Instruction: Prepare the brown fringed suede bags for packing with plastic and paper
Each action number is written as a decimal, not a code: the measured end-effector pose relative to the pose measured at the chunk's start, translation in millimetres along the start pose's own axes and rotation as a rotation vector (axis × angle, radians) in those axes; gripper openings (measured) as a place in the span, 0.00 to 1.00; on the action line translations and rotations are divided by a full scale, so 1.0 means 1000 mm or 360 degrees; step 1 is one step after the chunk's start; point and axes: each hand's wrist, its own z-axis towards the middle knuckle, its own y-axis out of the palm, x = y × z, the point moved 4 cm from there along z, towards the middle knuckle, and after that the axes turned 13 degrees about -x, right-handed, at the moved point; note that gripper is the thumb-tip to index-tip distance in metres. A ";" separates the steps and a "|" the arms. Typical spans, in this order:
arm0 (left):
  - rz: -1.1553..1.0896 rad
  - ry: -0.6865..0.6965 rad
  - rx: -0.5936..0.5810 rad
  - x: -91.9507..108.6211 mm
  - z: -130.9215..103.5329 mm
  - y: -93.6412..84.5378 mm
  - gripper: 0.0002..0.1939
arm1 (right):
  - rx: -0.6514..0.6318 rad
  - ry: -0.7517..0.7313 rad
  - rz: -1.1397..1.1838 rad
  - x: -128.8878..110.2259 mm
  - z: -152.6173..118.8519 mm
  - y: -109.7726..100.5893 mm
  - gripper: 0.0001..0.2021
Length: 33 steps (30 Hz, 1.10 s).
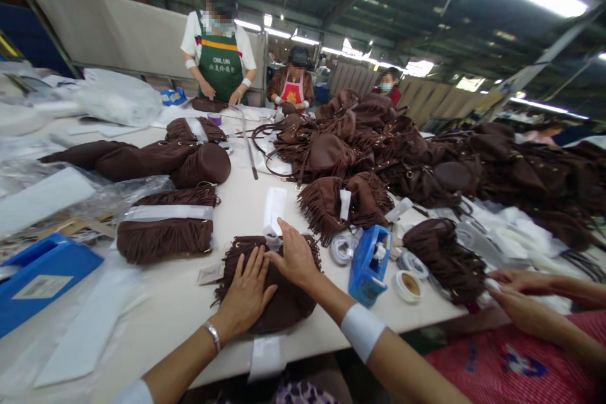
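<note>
A dark brown fringed bag (284,309) lies on the white table in front of me. My left hand (249,293) rests flat on its left part, fingers stretched out. Across the bag's upper middle lies my right hand (297,255), fingers extended and its thumb pointing toward the left hand. A white strip (274,205) sticks out beyond the bag's far edge, close to my right fingertips. Another white strip end (266,356) shows at the near edge. A small tag (211,274) lies at the bag's left side.
A blue tape dispenser (370,265) and tape rolls (408,286) stand to the right. Left are a wrapped fringed bag (165,225) and a blue box (45,278). Brown bags (355,145) pile up behind. A co-worker's hands (521,290) hold a bag at right; other people stand opposite.
</note>
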 end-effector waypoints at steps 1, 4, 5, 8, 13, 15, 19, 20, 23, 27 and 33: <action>-0.0007 -0.0001 -0.0002 -0.001 0.000 -0.001 0.34 | -0.0040 -0.0002 0.0010 -0.004 0.011 -0.002 0.31; -0.0020 0.0009 0.0021 -0.004 0.001 -0.004 0.37 | -0.0129 -0.0017 -0.0002 -0.009 0.025 -0.003 0.15; -0.0022 0.0016 0.0039 -0.006 0.001 -0.006 0.39 | -0.0139 -0.0037 -0.0015 -0.009 0.023 -0.002 0.12; -0.0021 0.0027 0.0090 -0.012 0.001 -0.008 0.43 | -0.0166 -0.0144 -0.0060 -0.006 0.002 0.008 0.12; -0.0045 0.0013 0.0109 -0.016 0.002 -0.007 0.42 | -0.0159 -0.0398 -0.0204 -0.002 -0.032 0.039 0.18; -0.0070 0.0013 0.0084 -0.016 0.003 -0.007 0.41 | -0.0151 -0.0410 -0.0236 0.000 -0.036 0.048 0.20; -0.0085 0.0021 0.0045 -0.017 0.005 -0.008 0.41 | -0.0188 -0.0353 -0.0215 0.002 -0.036 0.050 0.20; -0.0076 0.0028 0.0051 -0.017 0.005 -0.008 0.41 | -0.0203 -0.0346 -0.0219 0.001 -0.036 0.048 0.20; -0.0029 0.0043 0.0094 -0.018 0.004 -0.007 0.41 | -0.0251 -0.0301 -0.0269 -0.004 -0.036 0.042 0.20; 0.0011 0.0047 0.0139 -0.021 0.005 -0.003 0.41 | -0.0280 -0.0279 -0.0452 -0.015 -0.026 0.036 0.21; -0.0014 0.0060 0.0107 -0.029 0.011 -0.004 0.47 | -0.0291 -0.0269 -0.0676 -0.022 0.003 0.031 0.18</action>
